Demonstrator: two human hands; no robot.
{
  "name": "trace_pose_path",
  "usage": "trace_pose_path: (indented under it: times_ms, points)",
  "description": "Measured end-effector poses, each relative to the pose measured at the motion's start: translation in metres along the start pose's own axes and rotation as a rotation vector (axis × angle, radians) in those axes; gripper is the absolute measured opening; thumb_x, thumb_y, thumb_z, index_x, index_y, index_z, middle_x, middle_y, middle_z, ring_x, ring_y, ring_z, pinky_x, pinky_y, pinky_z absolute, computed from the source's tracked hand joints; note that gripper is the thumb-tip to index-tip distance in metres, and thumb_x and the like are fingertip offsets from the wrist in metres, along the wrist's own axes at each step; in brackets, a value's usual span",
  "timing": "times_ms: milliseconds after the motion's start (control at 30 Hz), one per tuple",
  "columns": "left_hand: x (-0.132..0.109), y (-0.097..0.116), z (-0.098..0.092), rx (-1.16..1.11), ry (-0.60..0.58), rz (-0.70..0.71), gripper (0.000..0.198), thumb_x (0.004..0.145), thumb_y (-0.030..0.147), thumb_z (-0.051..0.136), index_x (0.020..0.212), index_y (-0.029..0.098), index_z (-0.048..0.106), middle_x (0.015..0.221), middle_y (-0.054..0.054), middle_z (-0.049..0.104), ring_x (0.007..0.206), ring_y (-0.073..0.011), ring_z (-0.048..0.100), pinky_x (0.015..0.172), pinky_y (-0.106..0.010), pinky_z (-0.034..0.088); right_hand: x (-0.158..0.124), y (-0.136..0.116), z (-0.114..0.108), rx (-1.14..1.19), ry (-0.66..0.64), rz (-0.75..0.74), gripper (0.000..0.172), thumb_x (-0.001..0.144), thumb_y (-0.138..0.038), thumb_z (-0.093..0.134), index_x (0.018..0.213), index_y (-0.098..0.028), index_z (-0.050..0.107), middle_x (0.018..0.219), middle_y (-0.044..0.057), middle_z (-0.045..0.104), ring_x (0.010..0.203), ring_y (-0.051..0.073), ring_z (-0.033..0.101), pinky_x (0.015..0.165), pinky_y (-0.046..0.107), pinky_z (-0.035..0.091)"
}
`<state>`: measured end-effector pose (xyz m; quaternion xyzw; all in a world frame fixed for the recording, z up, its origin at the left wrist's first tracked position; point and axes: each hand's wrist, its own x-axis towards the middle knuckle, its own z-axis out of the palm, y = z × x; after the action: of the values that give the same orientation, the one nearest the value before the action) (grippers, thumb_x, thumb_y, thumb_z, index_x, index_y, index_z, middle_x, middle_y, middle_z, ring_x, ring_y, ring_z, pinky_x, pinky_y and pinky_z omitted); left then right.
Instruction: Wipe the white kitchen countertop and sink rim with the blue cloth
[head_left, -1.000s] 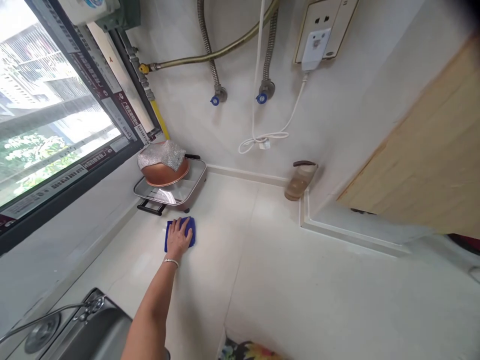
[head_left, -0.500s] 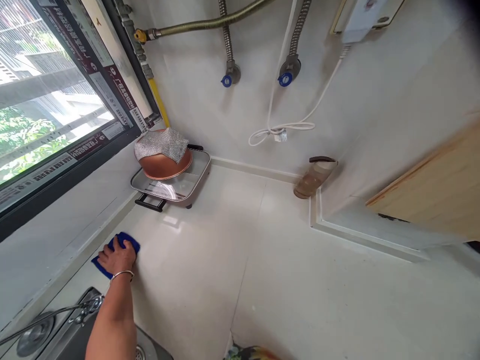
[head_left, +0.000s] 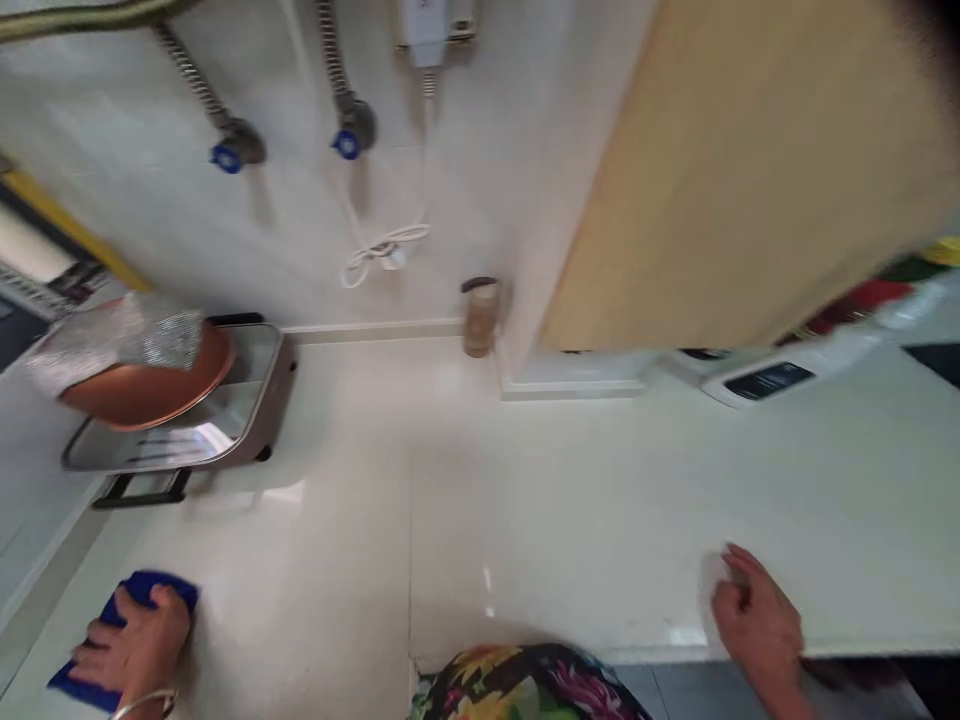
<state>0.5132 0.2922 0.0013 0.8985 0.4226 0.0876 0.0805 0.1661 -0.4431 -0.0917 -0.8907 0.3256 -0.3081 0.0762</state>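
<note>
My left hand (head_left: 135,640) presses a blue cloth (head_left: 161,582) against the pale countertop (head_left: 337,560) at the lower left. Its fingers are spread over the cloth, and a bangle circles the wrist. Over the counter's front edge on the right is my right hand (head_left: 757,615), with its fingers loosely curled in. I see nothing in it, though it is slightly blurred. Beyond the cloth stands an electric pan (head_left: 277,390) with black handles. On its glass lid rests a copper-coloured pot (head_left: 161,390) partly covered by a silvery mesh cloth (head_left: 127,340).
A brownish jug (head_left: 481,320) stands by the wall corner. Two blue-handled valves (head_left: 227,155) and a looped white cord (head_left: 386,248) are on the back wall. A wooden panel (head_left: 720,180) overhangs the right side, with a white appliance (head_left: 765,382) beneath. Patterned clothing (head_left: 525,690) shows at the front.
My view has swung to the right, bringing the right counter and my right hand into sight. My left hand stays on the blue cloth; the sink and most of the window have left the view.
</note>
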Motion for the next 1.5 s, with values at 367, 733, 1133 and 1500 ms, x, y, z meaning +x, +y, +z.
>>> trace_pose_path:
  times_ms: [367,733,1133,1500]
  points:
    - [-0.182,0.086,0.012,-0.01,-0.122,1.046,0.071,0.087,0.045,0.029,0.15,0.013,0.039,0.156,-0.024,0.037,0.148,-0.0437,0.024,0.111,-0.068,0.032,0.012,-0.026,-0.006,0.094,0.027,0.093,0.035,0.087,-0.018,0.04,0.116,-0.02,0.06,0.13,0.009,0.065,0.12,0.023,0.059,0.107,0.042,0.046]
    - [-0.333,0.154,0.021,-0.152,-0.309,1.791,0.063,0.09,0.036,0.045,0.152,0.025,0.039,0.162,-0.011,0.034,0.154,-0.0343,0.014,0.123,-0.062,0.023,0.016,-0.029,-0.005,0.148,0.016,0.136,0.038,0.084,-0.012,0.04,0.116,-0.021,0.06,0.133,0.007,0.063,0.125,0.023,0.056,0.11,0.046,0.043]
    - [-0.499,0.221,0.036,-0.466,-0.512,2.146,0.066,0.088,0.031,0.052,0.152,0.027,0.038,0.163,-0.01,0.032,0.154,-0.0367,0.013,0.122,-0.062,0.028,0.02,-0.029,0.0,0.133,0.052,0.125,0.04,0.081,-0.009,0.039,0.113,-0.022,0.06,0.131,0.007,0.064,0.123,0.022,0.057,0.107,0.045,0.046]
    - [-0.495,0.246,0.036,-0.727,-0.599,2.182,0.055,0.096,0.028,0.038,0.151,0.023,0.039,0.159,-0.012,0.038,0.151,-0.0244,0.027,0.124,-0.054,0.028,0.037,-0.043,-0.009,0.153,0.099,0.114,0.038,0.081,-0.012,0.035,0.105,-0.02,0.064,0.115,0.009,0.07,0.11,0.021,0.065,0.097,0.04,0.054]
